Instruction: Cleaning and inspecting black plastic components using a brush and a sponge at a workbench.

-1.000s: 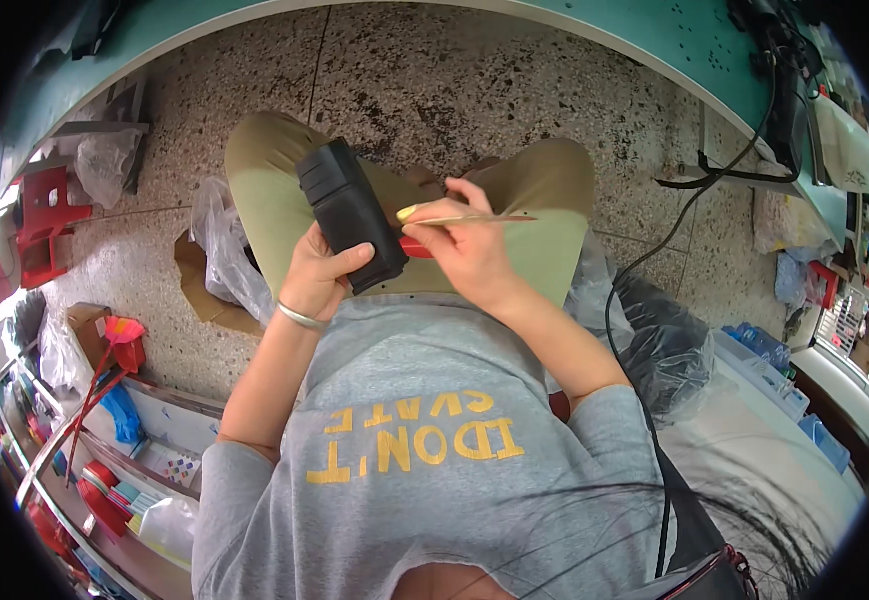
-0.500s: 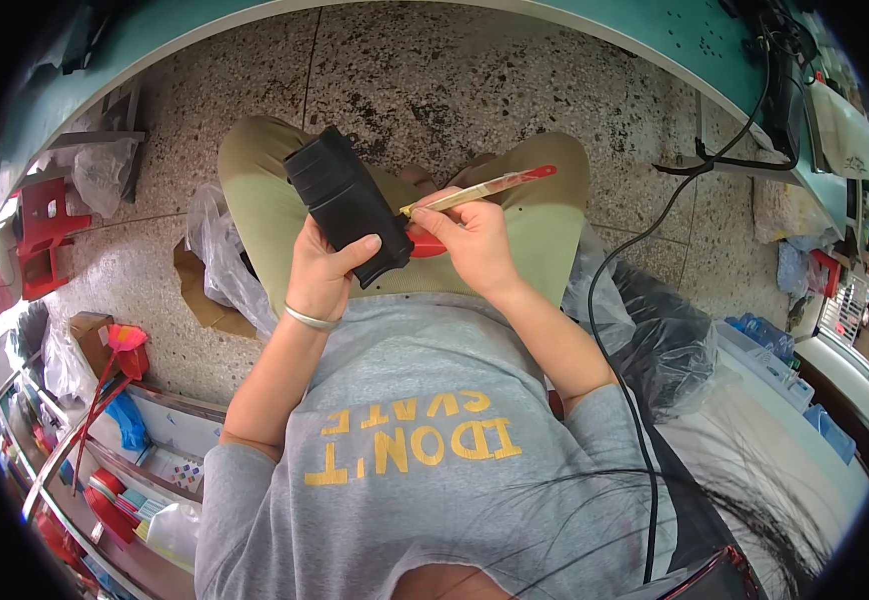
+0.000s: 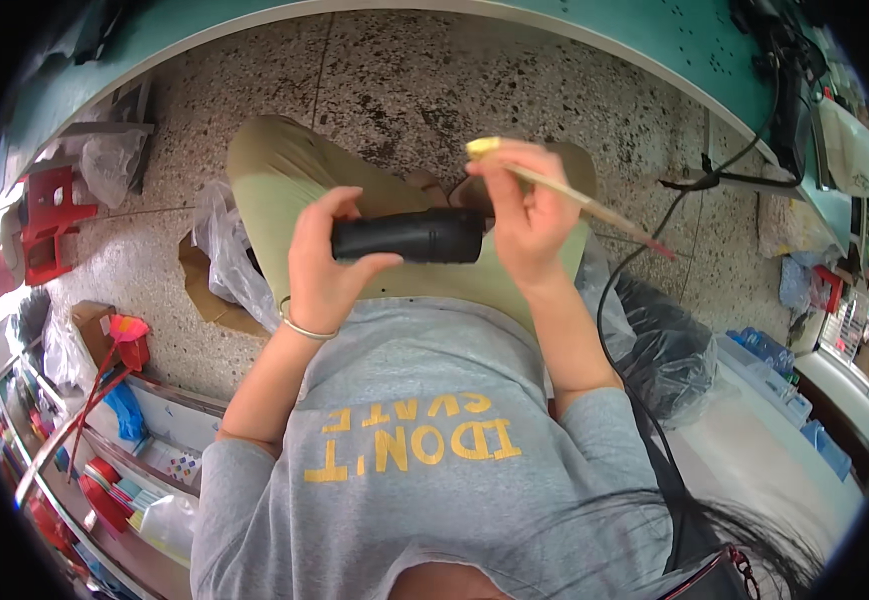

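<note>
Head view: nearest you, grey shirt (image 3: 425,340). Past it, your L hand (image 3: 318,250) grips the L end of the black casing (image 3: 410,238), held over your lap. Prob. light, stiff plastic, maybe slick; best held by its long sides, thumb opp. fingers. Your R hand (image 3: 535,222) pinches a thin brush (image 3: 610,217) nr its yellow tip; handle prob. light & stiff. Farther: speckled floor (image 3: 405,80), then green tabletop (image 3: 655,40).

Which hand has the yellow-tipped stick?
The right hand: the stick slants through its fingers, yellow tip up and left. The left hand has no stick; it's around the left end of the black object.
</note>
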A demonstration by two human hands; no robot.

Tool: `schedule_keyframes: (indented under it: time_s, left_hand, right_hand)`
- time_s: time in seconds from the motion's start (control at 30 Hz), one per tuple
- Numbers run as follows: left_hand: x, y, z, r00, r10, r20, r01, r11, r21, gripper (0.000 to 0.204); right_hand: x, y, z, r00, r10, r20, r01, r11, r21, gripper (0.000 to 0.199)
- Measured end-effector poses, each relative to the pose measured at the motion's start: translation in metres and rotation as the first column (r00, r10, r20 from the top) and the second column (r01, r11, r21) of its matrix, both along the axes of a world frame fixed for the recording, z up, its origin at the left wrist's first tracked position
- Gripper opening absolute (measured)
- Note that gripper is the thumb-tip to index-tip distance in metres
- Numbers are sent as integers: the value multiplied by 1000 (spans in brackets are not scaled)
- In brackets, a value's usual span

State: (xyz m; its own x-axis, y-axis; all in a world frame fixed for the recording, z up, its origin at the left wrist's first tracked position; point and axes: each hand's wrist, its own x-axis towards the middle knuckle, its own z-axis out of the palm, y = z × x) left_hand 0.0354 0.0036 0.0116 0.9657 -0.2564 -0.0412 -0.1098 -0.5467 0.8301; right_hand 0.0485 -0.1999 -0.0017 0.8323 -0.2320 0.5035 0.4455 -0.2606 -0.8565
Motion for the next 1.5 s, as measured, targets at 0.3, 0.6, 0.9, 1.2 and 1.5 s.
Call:
schedule_keyframes:
  time_s: [0.3,0.6,0.9,1.2,1.5]
  left_hand:
    - [8,3,-7,786,79,-614,-447,757,-476,49]
    - [6,-2,-6,900,65,-430,-243,895,-374,46]
    - [6,11,-7,875,78,-478,-319,836,-447,46]
    - [46,312,-204,660,142,-738,41,974,224,34]
    - [16,249,-115,692,722,-8,-34,43,998,91]
  right_hand:
    - [-1,19,3,964,211,-161,-248,933,-262,7]
    - [-12,37,-16,702,471,-534,-317,879,358,6]
    - [14,26,-55,922,-105,-373,-119,839,-531,8]
    - [37,-50,29,960,-276,-52,277,961,16,10]
    - [75,-108,144,977,-200,71,211,956,-205,12]
